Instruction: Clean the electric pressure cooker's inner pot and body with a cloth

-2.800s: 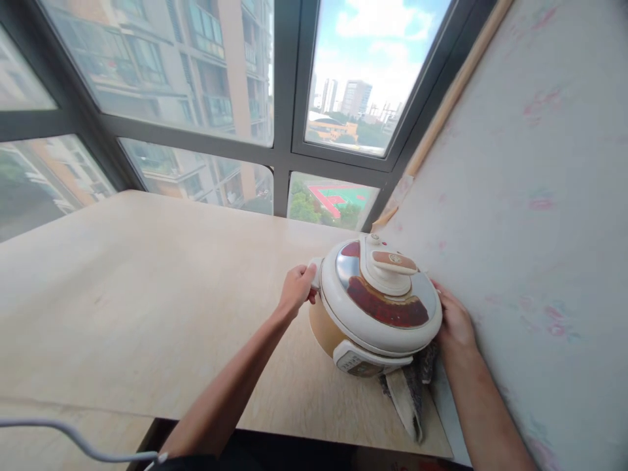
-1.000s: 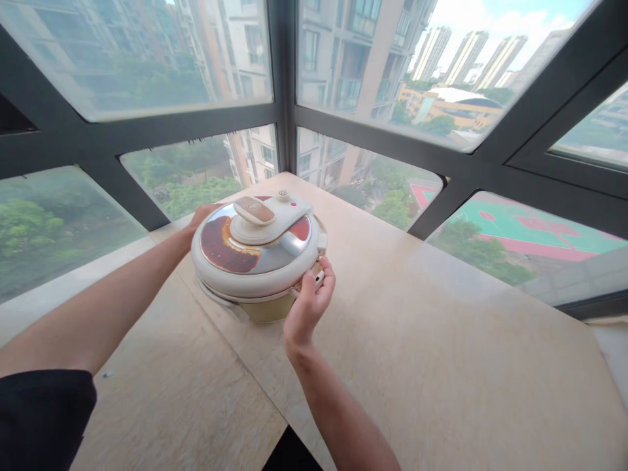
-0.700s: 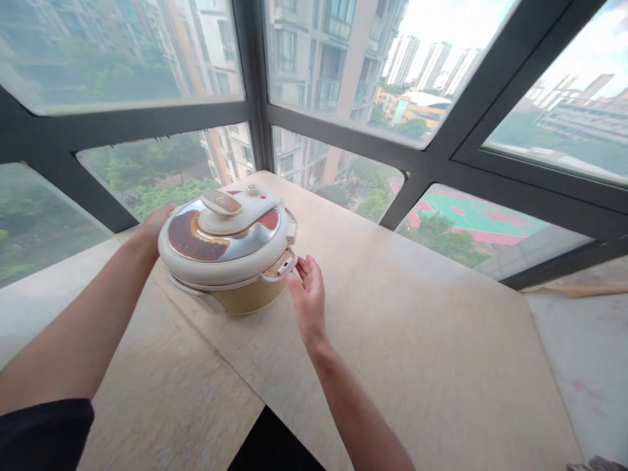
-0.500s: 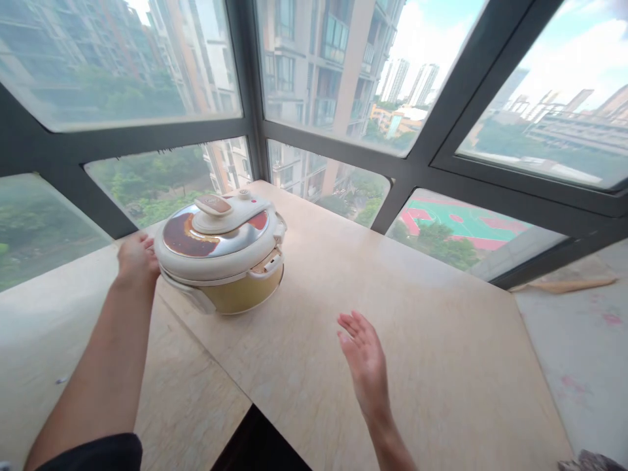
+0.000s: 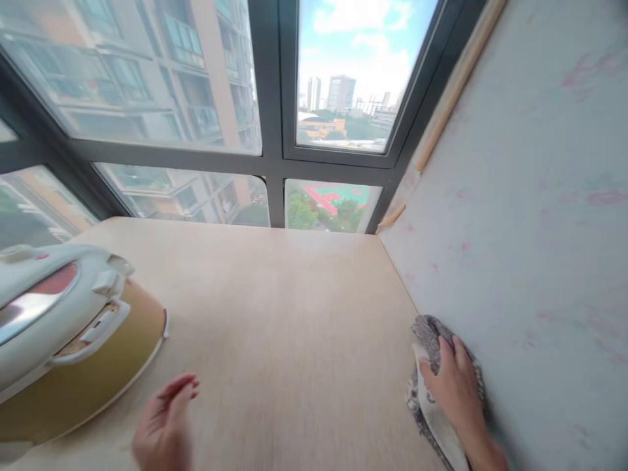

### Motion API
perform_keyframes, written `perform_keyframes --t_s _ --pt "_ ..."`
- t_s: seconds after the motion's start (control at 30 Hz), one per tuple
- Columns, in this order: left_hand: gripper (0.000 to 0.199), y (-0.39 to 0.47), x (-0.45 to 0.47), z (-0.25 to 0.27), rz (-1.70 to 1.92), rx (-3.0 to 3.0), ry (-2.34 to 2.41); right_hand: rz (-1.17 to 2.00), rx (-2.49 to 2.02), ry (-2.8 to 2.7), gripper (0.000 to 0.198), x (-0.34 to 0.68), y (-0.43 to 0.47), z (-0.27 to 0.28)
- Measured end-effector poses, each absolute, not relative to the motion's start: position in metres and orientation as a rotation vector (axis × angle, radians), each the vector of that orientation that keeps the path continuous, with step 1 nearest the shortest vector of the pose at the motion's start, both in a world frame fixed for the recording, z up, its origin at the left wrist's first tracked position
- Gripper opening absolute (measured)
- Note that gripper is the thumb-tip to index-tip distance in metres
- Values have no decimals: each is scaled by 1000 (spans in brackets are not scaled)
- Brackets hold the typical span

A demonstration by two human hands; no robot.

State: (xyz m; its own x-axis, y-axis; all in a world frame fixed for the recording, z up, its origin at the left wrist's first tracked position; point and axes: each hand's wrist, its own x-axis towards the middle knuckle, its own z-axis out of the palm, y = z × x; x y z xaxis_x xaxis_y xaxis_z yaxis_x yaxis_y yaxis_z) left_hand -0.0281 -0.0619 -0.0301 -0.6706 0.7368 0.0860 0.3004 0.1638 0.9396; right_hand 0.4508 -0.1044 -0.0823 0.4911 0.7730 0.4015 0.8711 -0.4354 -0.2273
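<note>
At the right, against the wall, my right hand (image 5: 454, 386) lies over a grey and white cloth (image 5: 428, 340). Its fingers bend into the fabric and the thumb presses the pale side. My left hand (image 5: 165, 425) hangs above the counter at the lower left, slightly blurred. Its fingers are curled together and nothing shows in them. Left of that hand stands an electric pressure cooker (image 5: 93, 379) with a white lid and a gold body. The cooker's left part is cut off by the picture's edge.
The pale counter (image 5: 275, 314) runs back to grey-framed windows (image 5: 275, 160). A wall with faded pink flowers (image 5: 515, 229) bounds it on the right. Wooden trim (image 5: 444, 108), broken low down, lines the window's right side.
The view has swung right. My left hand has come away from the cooker's side and its fingers have curled. My right hand has moved from over the counter onto the cloth.
</note>
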Motion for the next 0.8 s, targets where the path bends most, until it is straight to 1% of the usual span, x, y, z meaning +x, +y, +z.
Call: perform_keyframes --t_s 0.03,0.13,0.2,0.3,0.4,0.53,0.67,0.8 --pt "28 -63 -11 -40 1444 971 1946 -292 -2407 -1351 81 453 -106 -87" --pt "36 -66 14 -67 1252 1055 1760 -122 -2501 -1283 86 458 -109 -94" --pt "37 -69 15 -82 1211 1143 1733 -25 -2436 -1270 83 457 -104 -90" --pt "30 -75 10 -97 1225 1318 1693 135 -2208 -1278 77 430 -79 -73" --pt "26 -80 8 -101 1288 1333 1676 334 -1894 -1284 72 362 -33 -50" --pt "24 -81 12 -101 1494 1019 1771 631 -1508 -1242 61 236 50 -31" --pt "19 -81 14 -103 1674 757 1829 855 -1406 -1172 56 113 121 -32" --pt "18 -82 16 -104 1659 800 1777 1072 -1233 -1385 49 22 145 -42"
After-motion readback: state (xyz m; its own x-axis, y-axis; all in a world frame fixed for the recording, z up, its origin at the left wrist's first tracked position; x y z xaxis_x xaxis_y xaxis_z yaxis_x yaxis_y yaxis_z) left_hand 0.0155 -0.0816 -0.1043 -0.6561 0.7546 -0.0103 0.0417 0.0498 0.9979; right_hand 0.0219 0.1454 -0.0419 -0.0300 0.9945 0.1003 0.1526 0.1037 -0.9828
